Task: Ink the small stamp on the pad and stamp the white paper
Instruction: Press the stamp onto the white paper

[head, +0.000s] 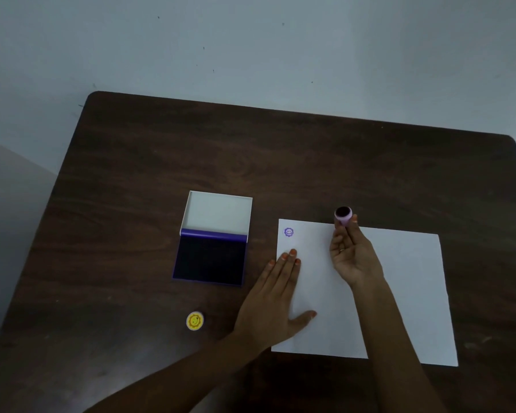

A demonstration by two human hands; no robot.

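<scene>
Right hand (pixel 353 257) raised palm-up above the far edge of the white paper (pixel 399 293), fingers (pixel 344 234) pinched around the small stamp (pixel 343 215). Lilac body, dark inked face turned up toward the camera, clear of the sheet. Left hand (pixel 273 296) pressed flat, fingers spread and holding nothing, fingertips and thumb on the paper's left edge, heel of the hand on the dark wooden table (pixel 131 174). One purple smiley-face print (pixel 289 232) already sitting near the paper's far left corner, just beyond the left fingertips. Ink pad (pixel 210 259) lying open well to the left of the sheet, dark violet surface exposed, white lid (pixel 218 211) hinged back behind it. Round yellow cap with a smiley design (pixel 195 321) resting alone on the table, nearer than the pad and left of the left wrist. No readable writing or brand on pad, stamp or cap; only the smiley motifs legible.
</scene>
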